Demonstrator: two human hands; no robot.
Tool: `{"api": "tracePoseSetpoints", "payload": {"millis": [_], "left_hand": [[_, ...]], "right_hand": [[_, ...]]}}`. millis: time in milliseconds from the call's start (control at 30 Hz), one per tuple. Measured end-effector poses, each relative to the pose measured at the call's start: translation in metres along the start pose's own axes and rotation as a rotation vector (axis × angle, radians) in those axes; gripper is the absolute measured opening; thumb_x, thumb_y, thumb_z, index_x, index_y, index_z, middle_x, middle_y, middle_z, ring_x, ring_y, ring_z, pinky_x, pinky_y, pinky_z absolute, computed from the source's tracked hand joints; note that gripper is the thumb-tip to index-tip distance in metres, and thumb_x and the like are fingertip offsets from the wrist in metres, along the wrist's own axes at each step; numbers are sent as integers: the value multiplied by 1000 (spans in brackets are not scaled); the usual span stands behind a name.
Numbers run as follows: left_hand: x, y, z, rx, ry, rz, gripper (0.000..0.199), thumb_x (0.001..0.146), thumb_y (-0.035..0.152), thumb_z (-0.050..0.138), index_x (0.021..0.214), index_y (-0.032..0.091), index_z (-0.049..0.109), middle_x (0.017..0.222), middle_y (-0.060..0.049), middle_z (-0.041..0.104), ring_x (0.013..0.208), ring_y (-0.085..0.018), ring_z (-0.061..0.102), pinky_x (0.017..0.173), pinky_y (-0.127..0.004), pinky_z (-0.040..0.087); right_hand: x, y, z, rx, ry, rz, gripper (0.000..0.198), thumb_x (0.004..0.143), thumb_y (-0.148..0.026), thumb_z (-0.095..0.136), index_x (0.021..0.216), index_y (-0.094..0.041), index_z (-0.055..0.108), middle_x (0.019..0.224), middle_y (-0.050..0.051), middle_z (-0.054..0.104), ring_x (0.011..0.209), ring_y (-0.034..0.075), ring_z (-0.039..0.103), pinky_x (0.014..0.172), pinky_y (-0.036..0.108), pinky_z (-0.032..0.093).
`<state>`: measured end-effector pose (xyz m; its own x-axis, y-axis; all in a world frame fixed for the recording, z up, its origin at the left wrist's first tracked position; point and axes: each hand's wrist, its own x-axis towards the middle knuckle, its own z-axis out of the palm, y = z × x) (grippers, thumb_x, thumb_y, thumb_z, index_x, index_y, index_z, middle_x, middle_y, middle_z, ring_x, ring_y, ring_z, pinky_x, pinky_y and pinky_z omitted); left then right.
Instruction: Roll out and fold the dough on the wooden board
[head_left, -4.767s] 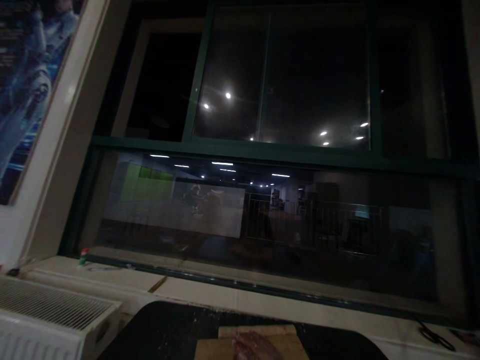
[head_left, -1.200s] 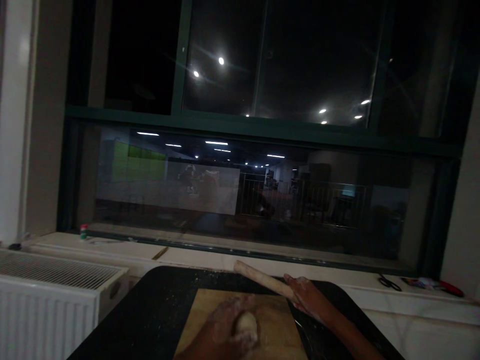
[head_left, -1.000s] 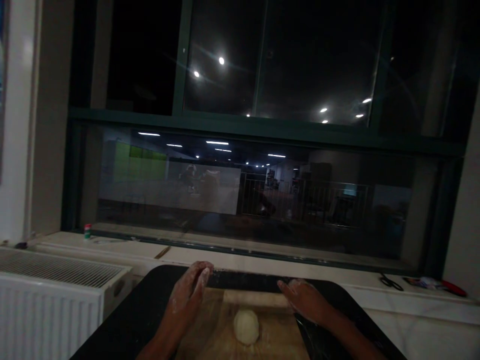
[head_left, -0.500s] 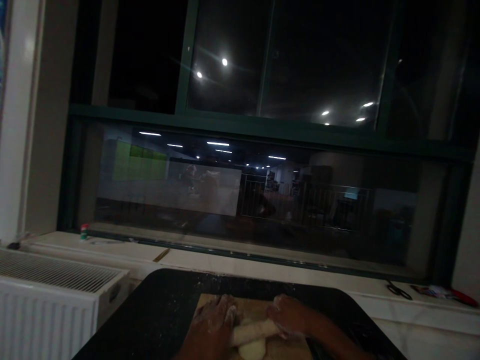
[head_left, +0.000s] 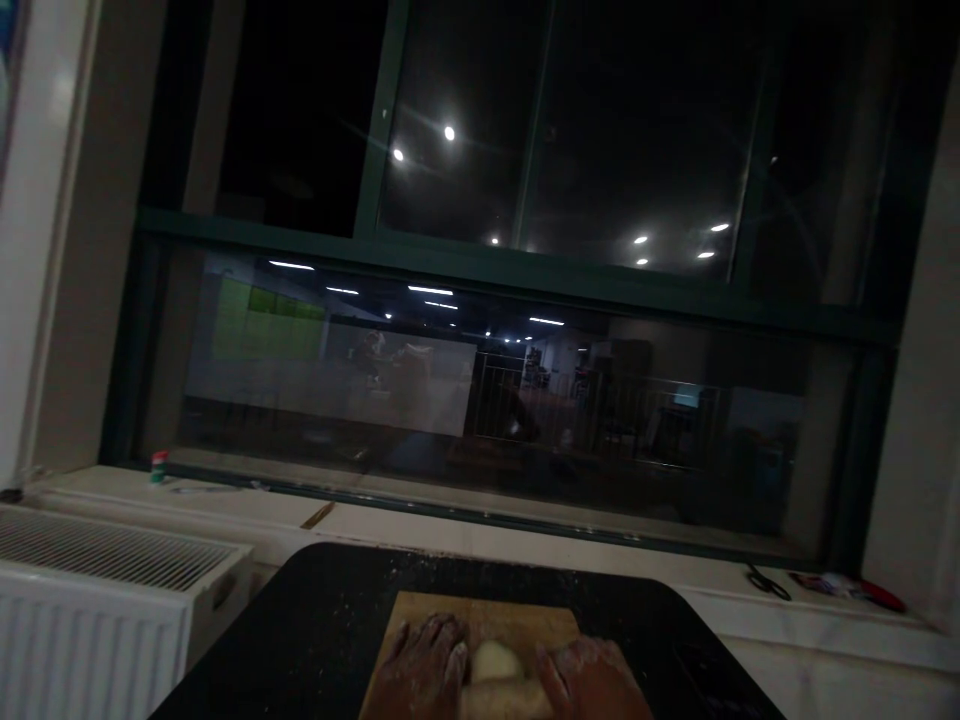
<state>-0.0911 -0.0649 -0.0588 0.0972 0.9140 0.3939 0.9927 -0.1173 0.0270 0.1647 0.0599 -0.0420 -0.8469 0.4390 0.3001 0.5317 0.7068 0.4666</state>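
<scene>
A pale rolling pin (head_left: 504,698) lies crosswise between my hands, at the bottom edge of the picture. Just beyond it, and partly covered by it, a pale lump of dough (head_left: 495,662) rests on a wooden board (head_left: 517,612). My left hand (head_left: 424,665), dusted with flour, is over the pin's left end, its fingers pointing forward. At the other end, my right hand (head_left: 592,680) is closed over the pin, with flour on its fingers too. Both pin ends are hidden beneath the hands.
The board sits on a black table (head_left: 322,600) speckled with flour. Behind it runs a white windowsill (head_left: 450,530) with a red-and-green small container (head_left: 158,468) and black scissors (head_left: 766,582). A white radiator (head_left: 97,620) stands at left.
The rolling pin and both hands have moved nearer to me, showing more of the dough's far side. The pin now lies nearly level instead of slanting. My view has turned slightly.
</scene>
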Motion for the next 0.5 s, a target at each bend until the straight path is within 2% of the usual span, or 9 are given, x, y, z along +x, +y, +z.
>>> {"api": "tracePoseSetpoints", "payload": {"millis": [67, 100, 200, 267, 367, 433, 500], "left_hand": [[2, -1, -4, 0, -55, -13, 46, 89, 19, 65, 135, 23, 64, 146, -16, 61, 135, -38, 56, 112, -60, 47], [2, -2, -6, 0, -75, -27, 48, 88, 19, 65, 136, 21, 64, 147, -17, 59, 136, -39, 55, 113, -60, 46], [4, -3, -6, -5, -72, -80, 48, 92, 16, 53, 140, 20, 62, 152, -17, 53, 140, -38, 50, 116, -62, 41], [5, -4, -5, -17, -92, -101, 47, 93, 20, 53, 139, 21, 63, 154, -18, 51, 143, -39, 46, 117, -66, 37], [9, -1, -8, -32, -145, -152, 49, 94, 27, 53, 142, 22, 61, 155, -18, 50, 144, -41, 45, 115, -72, 35], [12, 2, -13, -25, -140, -210, 53, 95, 22, 44, 147, 20, 55, 154, -19, 51, 142, -41, 47, 111, -75, 36], [15, 5, -17, -22, -119, -232, 57, 95, 18, 37, 149, 19, 52, 152, -20, 53, 140, -42, 50, 107, -79, 37]], "right_hand": [[19, 7, -33, 34, -56, -20, 29, 95, -23, 50, 114, -24, 72, 93, 11, 78, 88, 31, 74, 70, 37, 51], [30, 12, -45, 71, -90, 2, 31, 98, -23, 44, 105, -23, 74, 90, 11, 78, 88, 29, 74, 72, 36, 50], [60, 29, -54, 147, -158, 0, 39, 102, -30, 39, 92, -18, 75, 88, 12, 77, 83, 25, 73, 69, 32, 47], [73, 36, -40, 157, -176, -32, 38, 102, -32, 42, 89, -17, 75, 86, 11, 77, 79, 22, 73, 65, 29, 46], [73, 34, -8, 156, -190, -77, 27, 97, -25, 50, 90, -18, 75, 85, 9, 78, 79, 22, 73, 65, 27, 47], [62, 28, 12, 148, -186, -97, 19, 90, -18, 57, 95, -18, 74, 91, 9, 78, 85, 24, 74, 72, 29, 50], [47, 21, 29, 142, -168, -91, 23, 86, -15, 61, 105, -19, 72, 100, 9, 78, 92, 26, 73, 82, 32, 52]]}}
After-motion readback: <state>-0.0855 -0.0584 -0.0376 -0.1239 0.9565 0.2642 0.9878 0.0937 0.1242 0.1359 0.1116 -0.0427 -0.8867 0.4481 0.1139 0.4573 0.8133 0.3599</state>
